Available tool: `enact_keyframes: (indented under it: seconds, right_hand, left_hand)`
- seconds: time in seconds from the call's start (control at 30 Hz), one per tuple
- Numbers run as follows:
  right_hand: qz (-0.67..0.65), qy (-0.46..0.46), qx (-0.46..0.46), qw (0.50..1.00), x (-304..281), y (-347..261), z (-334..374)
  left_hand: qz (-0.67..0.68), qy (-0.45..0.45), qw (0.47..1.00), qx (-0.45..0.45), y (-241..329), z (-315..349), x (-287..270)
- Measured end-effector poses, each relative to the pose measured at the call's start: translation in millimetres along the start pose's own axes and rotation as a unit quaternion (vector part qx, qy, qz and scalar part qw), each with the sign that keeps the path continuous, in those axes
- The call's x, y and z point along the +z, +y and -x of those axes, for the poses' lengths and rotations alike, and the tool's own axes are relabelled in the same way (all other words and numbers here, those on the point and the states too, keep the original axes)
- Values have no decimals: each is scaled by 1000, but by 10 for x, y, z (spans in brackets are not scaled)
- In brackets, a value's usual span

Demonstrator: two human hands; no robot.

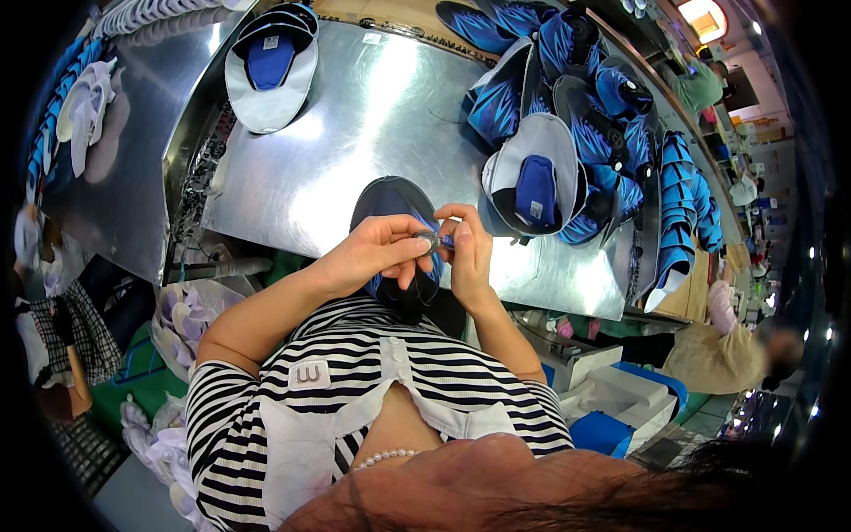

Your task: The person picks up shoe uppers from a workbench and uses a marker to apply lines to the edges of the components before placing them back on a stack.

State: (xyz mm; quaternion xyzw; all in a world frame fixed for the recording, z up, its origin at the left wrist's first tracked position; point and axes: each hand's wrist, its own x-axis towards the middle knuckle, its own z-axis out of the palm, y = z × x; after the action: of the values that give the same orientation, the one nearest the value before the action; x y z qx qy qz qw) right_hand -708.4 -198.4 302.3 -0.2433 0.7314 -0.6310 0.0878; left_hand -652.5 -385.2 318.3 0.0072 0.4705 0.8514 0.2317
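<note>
While both hands are up close together at the near edge of the metal table (346,164), the left hand (387,249) has its thumb and forefinger pinched shut on a small dark round piece (429,242), other fingers loosely curled. Pretty much touching it, the right hand (471,255) has thumb and fingertips closed around a small blue bit (447,240), with one finger arched up above. Both pieces are too tiny to tell what they are, sorry.

Right behind and below the hands is a dark cap (390,194) with some blue on it, partly hidden by the fingers. Off to the right there's a messy pile of blue-and-black caps (610,142), with an upturned pale cap (501,177) at its near side showing a blue patch inside. Another upturned cap (288,106), also pale with a blue patch, sits by itself toward the far left of the table.
</note>
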Motion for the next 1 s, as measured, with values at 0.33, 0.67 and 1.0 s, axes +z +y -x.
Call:
enact_keyframes:
  seconds: [0.33, 0.67, 1.0]
  right_hand:
    - [31, -6, 2, 999, -15, -1, 2]
    - [-258, -11, 237, 936, 25, -149, 332]
    - [25, 32, 29, 999, 16, 56, 486]
  left_hand:
    - [-60, 29, 998, 2, 20, 41, 48]
    - [181, 107, 974, 82, -252, -291, -195]
    - [57, 157, 971, 169, -168, -460, -397]
